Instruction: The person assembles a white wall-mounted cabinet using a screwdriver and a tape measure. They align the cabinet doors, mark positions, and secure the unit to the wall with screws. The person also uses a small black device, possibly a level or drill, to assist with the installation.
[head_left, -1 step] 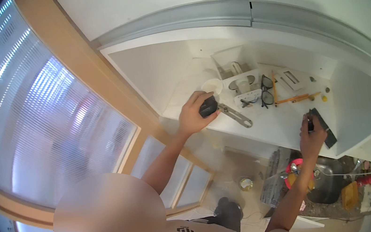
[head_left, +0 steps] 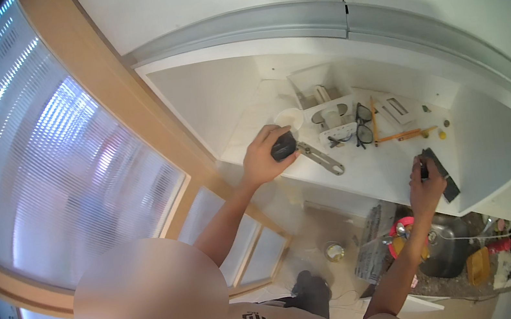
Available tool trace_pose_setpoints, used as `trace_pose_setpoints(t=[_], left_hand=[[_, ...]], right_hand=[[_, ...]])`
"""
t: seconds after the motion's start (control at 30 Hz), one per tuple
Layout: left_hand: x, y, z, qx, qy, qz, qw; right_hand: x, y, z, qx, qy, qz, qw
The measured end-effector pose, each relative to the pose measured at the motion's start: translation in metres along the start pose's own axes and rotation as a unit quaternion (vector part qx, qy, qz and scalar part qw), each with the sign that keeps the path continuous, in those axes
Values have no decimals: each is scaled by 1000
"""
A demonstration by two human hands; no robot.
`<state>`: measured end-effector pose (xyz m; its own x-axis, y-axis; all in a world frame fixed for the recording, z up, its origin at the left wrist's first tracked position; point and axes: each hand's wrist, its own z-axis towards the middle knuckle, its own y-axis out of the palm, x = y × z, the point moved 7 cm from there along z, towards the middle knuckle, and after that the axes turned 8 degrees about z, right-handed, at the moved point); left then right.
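Your left hand (head_left: 262, 158) grasps one black block (head_left: 284, 147), left of one pair of glasses (head_left: 365, 135); your right hand (head_left: 427, 189) grasps one black bar (head_left: 443, 176), right of the glasses.

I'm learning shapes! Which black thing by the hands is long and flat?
The long black piece at the right hand: it's narrow and straight-edged. The black object in the left hand is shorter and chunkier.
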<state>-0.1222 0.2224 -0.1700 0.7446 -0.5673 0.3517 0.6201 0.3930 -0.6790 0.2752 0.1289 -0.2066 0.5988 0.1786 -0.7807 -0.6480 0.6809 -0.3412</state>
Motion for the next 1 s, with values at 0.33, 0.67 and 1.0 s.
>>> trace_pose_setpoints(t=[0.33, 0.67, 1.0], left_hand=[[-4, -6, 0, -9, -41, -10, 999], [-7, -10, -2, 5, -31, 9, 999], [-9, -9, -4, 2, -33, 1, 999]], right_hand=[[-9, -5, 1, 0, 37, 32, 999], [-4, 1, 5, -17, 54, 43, 998], [-4, 0, 4, -19, 47, 51, 997]])
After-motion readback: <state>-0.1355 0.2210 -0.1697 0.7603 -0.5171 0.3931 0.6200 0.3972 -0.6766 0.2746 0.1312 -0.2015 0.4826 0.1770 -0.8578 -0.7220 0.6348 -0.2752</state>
